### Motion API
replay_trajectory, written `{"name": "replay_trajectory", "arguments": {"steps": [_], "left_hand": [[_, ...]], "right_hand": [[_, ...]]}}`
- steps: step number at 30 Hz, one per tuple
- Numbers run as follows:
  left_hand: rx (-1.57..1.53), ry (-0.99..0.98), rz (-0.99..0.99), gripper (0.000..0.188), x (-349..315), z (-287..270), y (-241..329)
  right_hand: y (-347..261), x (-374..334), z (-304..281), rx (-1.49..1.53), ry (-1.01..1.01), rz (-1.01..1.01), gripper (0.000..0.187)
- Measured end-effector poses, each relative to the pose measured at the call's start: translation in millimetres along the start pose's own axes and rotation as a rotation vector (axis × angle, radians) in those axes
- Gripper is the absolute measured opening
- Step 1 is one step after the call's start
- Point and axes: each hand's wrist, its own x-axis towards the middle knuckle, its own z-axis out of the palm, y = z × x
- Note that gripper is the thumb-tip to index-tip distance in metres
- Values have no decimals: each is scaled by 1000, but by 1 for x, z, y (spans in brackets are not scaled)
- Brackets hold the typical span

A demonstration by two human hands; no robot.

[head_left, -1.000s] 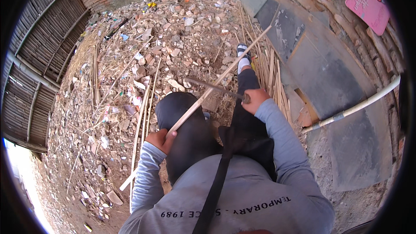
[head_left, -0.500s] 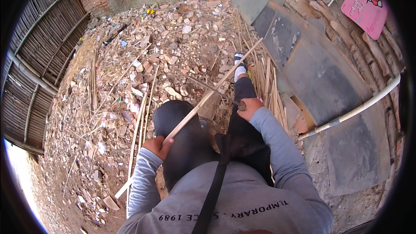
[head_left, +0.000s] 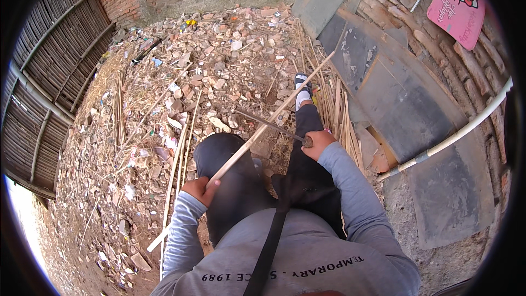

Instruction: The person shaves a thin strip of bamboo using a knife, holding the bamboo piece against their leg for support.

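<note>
A long pale bamboo strip [head_left: 239,156] slants across my lap, its far end up and to the right, past my sandalled foot. Its near part is gripped by my left hand [head_left: 200,191], closed with the thumb along it, above my left thigh. My right hand [head_left: 320,145] is closed round the handle of a knife [head_left: 281,130] over my right thigh. The narrow dark blade points left and crosses the strip about midway; whether edge and strip touch, I cannot tell.
More bamboo strips [head_left: 338,111] lie right of my foot, and others [head_left: 183,148] to the left. Broken brick and stone rubble [head_left: 219,66] covers the ground. Dark sheets [head_left: 402,93] and a white pipe [head_left: 449,145] lean at the right. A slatted bamboo wall [head_left: 46,49] stands at the left.
The knife in my right hand has shifted slightly nearer my body, its blade crossing the strip a little closer to me. My left hand keeps its grip on the bamboo strip.
</note>
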Motion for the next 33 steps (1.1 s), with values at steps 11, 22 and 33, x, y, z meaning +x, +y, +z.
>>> {"name": "replay_trajectory", "arguments": {"steps": [11,22,33], "left_hand": [[28,-74,-61,54,1,-5,6],[-10,14,-5,56,0,3,-2],[-6,8,-13,55,2,6,-6]], "right_hand": [[14,0,9,6,39,28,31],[14,-2,20,73,20,86,30],[19,-1,20,39,29,70,35]]}}
